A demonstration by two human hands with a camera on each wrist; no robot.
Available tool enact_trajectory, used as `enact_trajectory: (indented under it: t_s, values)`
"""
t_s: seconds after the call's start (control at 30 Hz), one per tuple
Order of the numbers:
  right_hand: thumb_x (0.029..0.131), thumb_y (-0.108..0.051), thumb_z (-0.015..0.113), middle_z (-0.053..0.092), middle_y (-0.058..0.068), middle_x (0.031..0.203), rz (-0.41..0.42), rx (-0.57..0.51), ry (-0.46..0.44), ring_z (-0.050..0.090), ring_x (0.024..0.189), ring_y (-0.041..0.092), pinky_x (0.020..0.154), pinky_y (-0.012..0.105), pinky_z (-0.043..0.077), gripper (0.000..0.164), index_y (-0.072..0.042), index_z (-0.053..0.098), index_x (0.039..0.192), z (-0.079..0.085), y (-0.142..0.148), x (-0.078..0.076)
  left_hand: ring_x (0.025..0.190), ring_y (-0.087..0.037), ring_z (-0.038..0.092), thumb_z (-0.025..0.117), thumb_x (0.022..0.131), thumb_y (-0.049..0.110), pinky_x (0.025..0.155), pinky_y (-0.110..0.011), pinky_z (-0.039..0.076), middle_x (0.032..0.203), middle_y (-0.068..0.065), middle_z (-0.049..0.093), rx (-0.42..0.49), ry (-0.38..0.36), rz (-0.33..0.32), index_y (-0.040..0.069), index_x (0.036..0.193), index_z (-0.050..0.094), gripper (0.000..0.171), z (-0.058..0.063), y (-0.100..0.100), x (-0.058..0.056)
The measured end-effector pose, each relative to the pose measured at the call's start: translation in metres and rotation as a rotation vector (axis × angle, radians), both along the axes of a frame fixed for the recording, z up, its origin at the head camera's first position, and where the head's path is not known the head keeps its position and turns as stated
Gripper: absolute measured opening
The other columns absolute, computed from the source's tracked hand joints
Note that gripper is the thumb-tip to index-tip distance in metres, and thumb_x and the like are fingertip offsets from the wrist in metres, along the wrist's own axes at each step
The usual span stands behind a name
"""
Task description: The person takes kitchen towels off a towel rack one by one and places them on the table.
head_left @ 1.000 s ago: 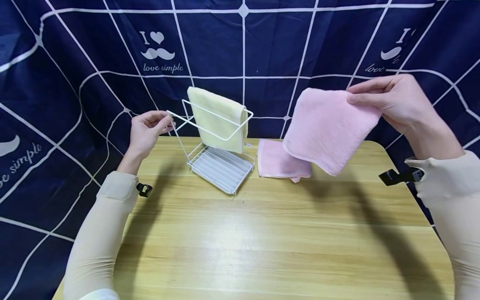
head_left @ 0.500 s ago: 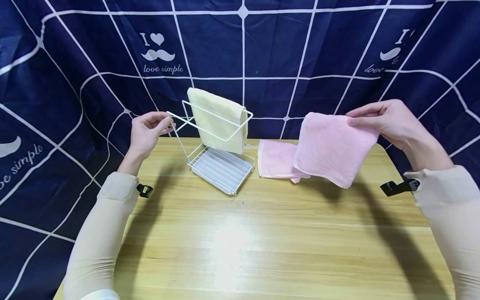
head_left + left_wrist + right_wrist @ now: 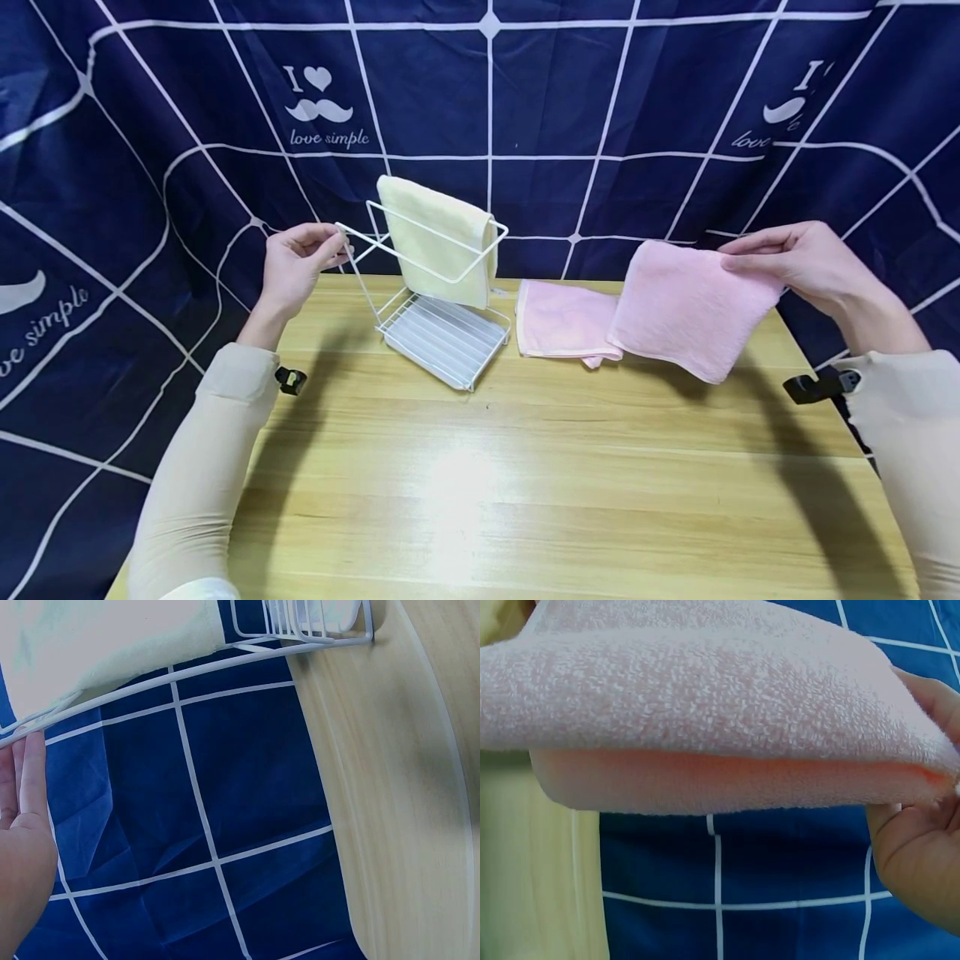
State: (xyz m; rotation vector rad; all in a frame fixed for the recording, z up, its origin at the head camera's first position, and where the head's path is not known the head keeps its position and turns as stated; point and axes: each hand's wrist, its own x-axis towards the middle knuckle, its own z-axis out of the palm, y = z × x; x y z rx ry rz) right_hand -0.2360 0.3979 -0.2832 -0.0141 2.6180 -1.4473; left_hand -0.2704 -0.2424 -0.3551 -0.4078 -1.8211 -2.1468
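My left hand (image 3: 296, 262) pinches the upper left corner of a white wire rack (image 3: 365, 287), which stands on the table. Over the rack's top rail hangs a folded pale yellow towel (image 3: 431, 237). At the right, my right hand (image 3: 810, 271) grips the edge of a folded pink towel (image 3: 690, 308) that hangs over the table; in the right wrist view this towel (image 3: 705, 697) shows its fold, the fingers partly behind it. A second pink towel (image 3: 562, 321) lies folded on the table right of the rack, overlapped by the held one in the head view.
A pale plastic tray (image 3: 442, 337) sits in the bottom of the rack. The wooden table (image 3: 465, 467) stretches toward the front. A dark blue curtain (image 3: 547, 108) with white lines stands behind the table and at both sides.
My right hand has come down and then shifted right, bringing the pink towel lower, closer to the table. The left hand keeps its hold on the rack.
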Motion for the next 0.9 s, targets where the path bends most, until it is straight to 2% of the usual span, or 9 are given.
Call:
enact_trajectory:
  t_s: [0.13, 0.4, 0.63, 0.9]
  values:
    - [0.097, -0.004, 0.074, 0.081, -0.020, 0.087, 0.008, 0.007, 0.016, 0.071, 0.076, -0.003, 0.062, 0.018, 0.059, 0.026, -0.027, 0.085, 0.103, 0.000, 0.008, 0.005, 0.072, -0.008, 0.076, 0.067, 0.095, -0.013, 0.074, -0.022, 0.069, 0.079, 0.001, 0.078, -0.004, 0.006, 0.004, 0.008, 0.089, 0.078, 0.024, 0.000, 0.000, 0.000]
    - [0.096, -0.003, 0.075, 0.081, -0.017, 0.083, 0.003, 0.062, 0.003, 0.071, 0.070, 0.002, 0.058, 0.022, 0.059, 0.025, -0.026, 0.085, 0.102, -0.001, 0.021, 0.012, 0.072, -0.007, 0.076, 0.067, 0.095, -0.014, 0.073, -0.020, 0.068, 0.080, 0.003, 0.079, -0.011, 0.011, 0.007, 0.007, 0.090, 0.079, 0.025, -0.001, -0.001, 0.001]
    - [0.095, 0.003, 0.074, 0.082, -0.014, 0.085, 0.108, 0.101, 0.016, 0.072, 0.071, 0.002, 0.057, 0.025, 0.061, 0.023, -0.015, 0.084, 0.104, -0.009, 0.024, 0.018, 0.072, -0.007, 0.076, 0.067, 0.095, -0.014, 0.073, -0.020, 0.068, 0.081, 0.004, 0.079, -0.007, 0.013, 0.012, 0.008, 0.090, 0.079, 0.025, -0.001, 0.000, 0.000]
    - [0.096, 0.008, 0.069, 0.083, -0.012, 0.091, 0.274, 0.077, 0.013, 0.074, 0.072, 0.001, 0.057, 0.025, 0.063, 0.031, -0.016, 0.083, 0.108, -0.026, 0.023, 0.022, 0.072, -0.007, 0.076, 0.068, 0.095, -0.013, 0.073, -0.020, 0.068, 0.081, 0.003, 0.079, -0.005, 0.014, 0.006, 0.009, 0.089, 0.078, 0.025, -0.001, -0.001, 0.000]
